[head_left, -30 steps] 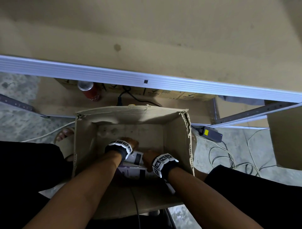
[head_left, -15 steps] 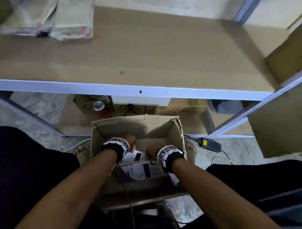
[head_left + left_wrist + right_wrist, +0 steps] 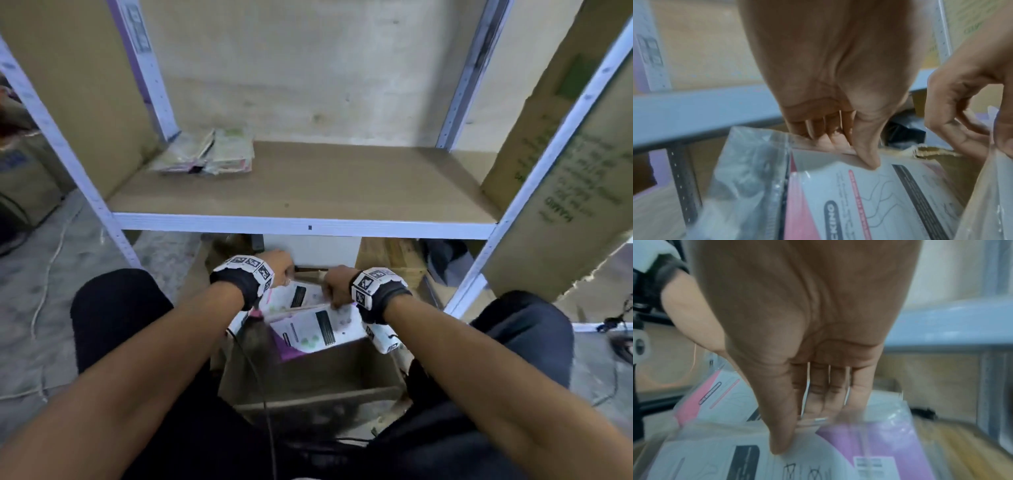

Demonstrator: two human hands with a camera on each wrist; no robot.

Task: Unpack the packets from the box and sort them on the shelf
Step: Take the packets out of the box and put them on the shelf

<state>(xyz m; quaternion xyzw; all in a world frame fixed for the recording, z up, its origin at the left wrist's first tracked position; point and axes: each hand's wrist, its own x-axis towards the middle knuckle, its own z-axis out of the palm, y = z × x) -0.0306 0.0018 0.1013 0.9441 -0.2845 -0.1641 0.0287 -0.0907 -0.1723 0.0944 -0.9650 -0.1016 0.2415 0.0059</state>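
The shelf, a broad brown board on a pale metal frame, fills the far half of the head view, with a small stack of packets lying flat at its far left corner and the rest of the board bare to the right. Near and below its front rail stands the open cardboard box, between the person's knees on a grey concrete floor with cables trailing at both sides. Over the box both hands hold plastic-wrapped packets: the left hand pinches the far edge of a pink-and-white packet, thumb on its printed face, and the right hand pinches a white-and-purple packet the same way, so each packet hangs near and downward from its grip, its long axis running towards the person. The shelf lies up and far from both grips; the left hand appears nearer the existing stack, so its packet probably goes there first.
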